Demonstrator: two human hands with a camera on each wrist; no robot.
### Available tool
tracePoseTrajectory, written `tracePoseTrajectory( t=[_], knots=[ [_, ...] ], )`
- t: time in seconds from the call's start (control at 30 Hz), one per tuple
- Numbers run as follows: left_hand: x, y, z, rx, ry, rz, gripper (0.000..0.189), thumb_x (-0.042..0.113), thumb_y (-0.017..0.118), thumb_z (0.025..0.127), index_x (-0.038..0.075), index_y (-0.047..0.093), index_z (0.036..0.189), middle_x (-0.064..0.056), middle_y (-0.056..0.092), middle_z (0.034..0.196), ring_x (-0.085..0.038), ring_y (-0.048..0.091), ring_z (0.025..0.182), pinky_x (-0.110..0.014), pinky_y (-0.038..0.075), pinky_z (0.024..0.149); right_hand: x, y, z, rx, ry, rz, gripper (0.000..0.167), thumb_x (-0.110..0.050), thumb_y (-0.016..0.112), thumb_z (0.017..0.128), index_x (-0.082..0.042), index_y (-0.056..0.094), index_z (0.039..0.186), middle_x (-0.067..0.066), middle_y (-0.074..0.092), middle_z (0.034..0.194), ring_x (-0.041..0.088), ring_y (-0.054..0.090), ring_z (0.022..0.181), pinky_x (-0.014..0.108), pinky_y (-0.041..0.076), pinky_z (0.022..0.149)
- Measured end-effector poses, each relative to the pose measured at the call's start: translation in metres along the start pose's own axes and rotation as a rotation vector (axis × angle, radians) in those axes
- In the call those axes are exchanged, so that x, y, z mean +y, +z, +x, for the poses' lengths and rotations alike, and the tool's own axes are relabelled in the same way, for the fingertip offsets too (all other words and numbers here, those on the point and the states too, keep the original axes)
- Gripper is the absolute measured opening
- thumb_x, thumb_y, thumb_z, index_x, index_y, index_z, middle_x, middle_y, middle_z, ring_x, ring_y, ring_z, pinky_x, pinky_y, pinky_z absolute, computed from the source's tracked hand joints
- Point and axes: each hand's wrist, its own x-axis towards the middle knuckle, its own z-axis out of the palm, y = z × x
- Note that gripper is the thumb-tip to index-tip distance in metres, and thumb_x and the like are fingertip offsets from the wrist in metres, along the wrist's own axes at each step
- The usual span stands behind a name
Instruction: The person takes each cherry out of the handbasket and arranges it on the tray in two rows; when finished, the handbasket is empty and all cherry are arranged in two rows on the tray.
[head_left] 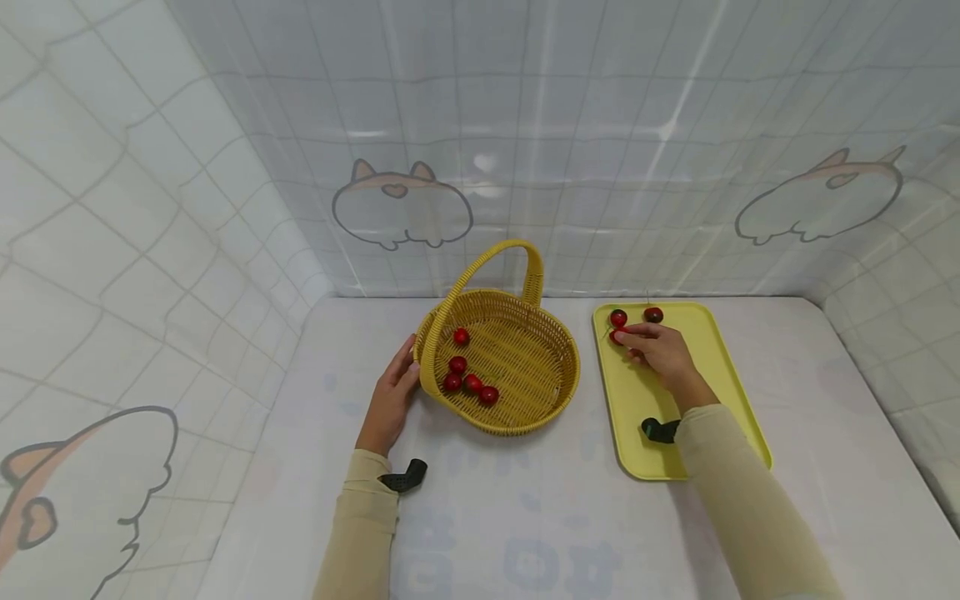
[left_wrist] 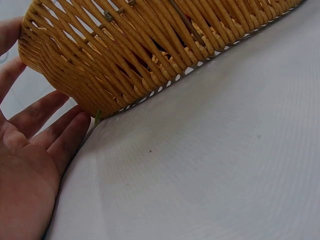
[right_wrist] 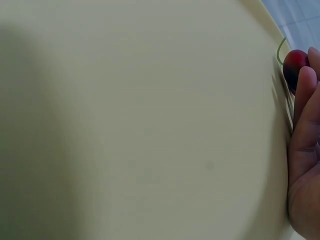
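My right hand (head_left: 662,354) is over the far end of the yellow tray (head_left: 708,375) and pinches a dark red cherry (right_wrist: 295,65) with a green stem. Two more cherries lie just beyond it in the tray, one (head_left: 618,317) near the left rim and another (head_left: 653,315) to its right. On the other side, my left hand (head_left: 396,392) rests against the outer left wall of a yellow wicker basket (head_left: 525,358), its fingers extended along the weave in the left wrist view. Several red cherries (head_left: 472,383) sit inside the basket, mostly toward its left and front.
The basket's tall arched handle (head_left: 480,267) rises over its left and back parts. Both stand on a white-covered table (head_left: 480,517), with the tray to the right of the basket. White tiled-pattern walls (head_left: 600,167) enclose the back and sides.
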Motion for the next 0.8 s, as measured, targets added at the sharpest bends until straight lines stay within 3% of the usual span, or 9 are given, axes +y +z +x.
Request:
tracePoseTrajectory(
  t=[0.27, 0.63, 0.8],
  knots=[
    [-0.0009, -0.0014, 0.0007, 0.002, -0.008, 0.012, 0.058, 0.051, 0.059, 0.101, 0.044, 0.039, 0.155, -0.003, 0.043, 0.16, -0.018, 0.04, 0.148, -0.045, 0.027, 0.126, 0.0001, 0.002, 0.0014, 0.02, 0.012, 0.006, 0.048, -0.032, 0.08, 0.09, 0.001, 0.063, 0.121, -0.01, 0.068, 0.077, 0.004, 0.063, 0.064, 0.017, 0.055, 0.061],
    [-0.0018, -0.0016, 0.0014, -0.007, -0.011, -0.008, 0.059, 0.051, 0.059, 0.1, 0.045, 0.039, 0.155, -0.001, 0.042, 0.16, -0.016, 0.04, 0.148, -0.043, 0.027, 0.126, -0.0004, 0.0011, 0.0028, 0.017, 0.023, -0.02, 0.054, -0.036, 0.08, 0.089, 0.001, 0.063, 0.125, -0.012, 0.066, 0.084, 0.005, 0.065, 0.065, 0.018, 0.055, 0.063],
    [-0.0015, -0.0017, 0.001, -0.009, -0.007, -0.014, 0.059, 0.052, 0.06, 0.1, 0.044, 0.039, 0.155, 0.001, 0.042, 0.16, -0.015, 0.04, 0.148, -0.035, 0.031, 0.124, 0.0006, 0.0011, 0.0035, 0.026, 0.021, -0.029, 0.054, -0.037, 0.08, 0.09, 0.001, 0.062, 0.124, -0.011, 0.066, 0.083, 0.005, 0.065, 0.064, 0.017, 0.054, 0.062]
  ],
)
